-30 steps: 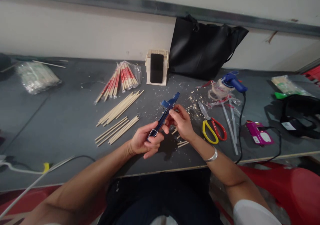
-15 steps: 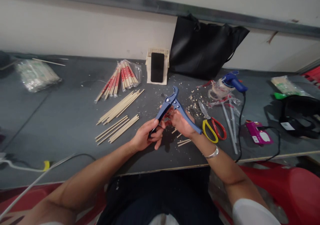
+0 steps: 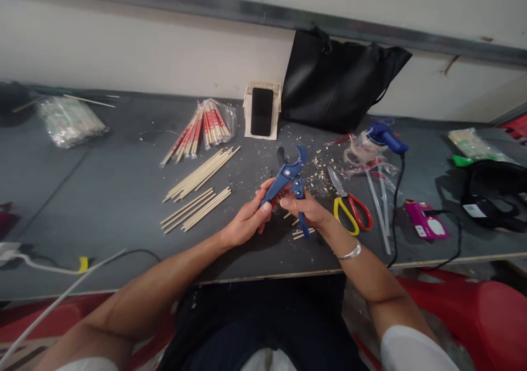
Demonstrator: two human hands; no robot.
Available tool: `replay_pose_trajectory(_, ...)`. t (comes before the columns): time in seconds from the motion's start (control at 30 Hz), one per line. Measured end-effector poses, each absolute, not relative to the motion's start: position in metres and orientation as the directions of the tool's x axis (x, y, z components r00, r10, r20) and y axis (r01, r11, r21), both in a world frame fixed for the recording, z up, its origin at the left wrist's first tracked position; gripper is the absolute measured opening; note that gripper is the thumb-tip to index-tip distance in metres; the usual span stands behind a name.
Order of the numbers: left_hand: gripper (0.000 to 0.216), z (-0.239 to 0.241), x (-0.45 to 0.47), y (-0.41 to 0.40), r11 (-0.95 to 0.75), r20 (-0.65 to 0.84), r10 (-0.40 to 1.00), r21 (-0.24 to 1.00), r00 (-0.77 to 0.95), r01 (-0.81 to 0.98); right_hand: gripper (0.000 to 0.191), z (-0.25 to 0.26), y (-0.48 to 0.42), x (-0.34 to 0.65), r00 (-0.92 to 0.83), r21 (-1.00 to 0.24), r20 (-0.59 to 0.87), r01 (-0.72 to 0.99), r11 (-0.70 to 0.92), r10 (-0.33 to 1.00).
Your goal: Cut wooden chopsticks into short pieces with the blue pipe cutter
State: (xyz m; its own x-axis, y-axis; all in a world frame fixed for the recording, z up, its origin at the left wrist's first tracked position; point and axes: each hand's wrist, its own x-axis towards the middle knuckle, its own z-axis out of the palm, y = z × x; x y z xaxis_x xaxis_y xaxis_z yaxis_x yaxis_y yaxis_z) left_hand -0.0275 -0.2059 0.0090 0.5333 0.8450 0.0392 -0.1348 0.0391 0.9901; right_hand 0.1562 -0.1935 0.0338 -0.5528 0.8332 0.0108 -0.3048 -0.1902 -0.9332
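Note:
I hold a blue hand cutter (image 3: 289, 174) over the grey table (image 3: 102, 206), its curved jaw pointing away from me. My left hand (image 3: 249, 221) grips one handle. My right hand (image 3: 308, 209) grips the other handle, which points down towards me. Short cut stick pieces (image 3: 302, 234) lie on the table just under my right hand. Two rows of bare wooden sticks (image 3: 197, 187) lie to the left of my hands.
A bag of red-tipped sticks (image 3: 206, 127), a phone in a small crate (image 3: 262, 111) and a black bag (image 3: 337, 83) stand at the back. Scissors (image 3: 349, 209), a blue glue gun (image 3: 385, 135) with its cord, and a pink packet (image 3: 426, 223) lie at right. Wood chips litter the middle.
The cutter was held shut along my left hand, then its handles swung apart; now my right hand holds the lower handle turned down towards me and the jaw has shifted slightly right.

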Motion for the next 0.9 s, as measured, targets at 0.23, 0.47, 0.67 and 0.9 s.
replay_pose_trajectory(0.23, 0.022, 0.044, -0.054, -0.196, -0.391, 0.259, 0.908, 0.805, 0.33, 0.446, 0.029, 0.04, -0.186, 0.161, -0.264, -0.865, 0.058, -0.495, -0.084, 0.963)
replay_pose_trajectory(0.47, 0.032, 0.069, -0.121, -0.196, 0.016, -0.07, 0.997, 0.053, -0.013, 0.998, 0.039, 0.042, -0.167, 0.179, -0.036, -0.832, 0.008, -0.555, -0.013, 0.999)
replay_pose_trajectory(0.67, 0.036, 0.07, -0.13, -0.199, -0.02, -0.363, 0.931, -0.17, -0.043, 0.985, 0.032, 0.042, -0.166, 0.175, -0.009, -0.806, -0.119, -0.584, -0.102, 0.993)
replay_pose_trajectory(0.9, 0.026, 0.078, -0.131, -0.184, 0.068, -0.465, 0.876, -0.147, -0.13, 0.987, 0.029, 0.037, -0.167, 0.173, -0.065, -0.835, -0.115, -0.535, -0.132, 0.991)
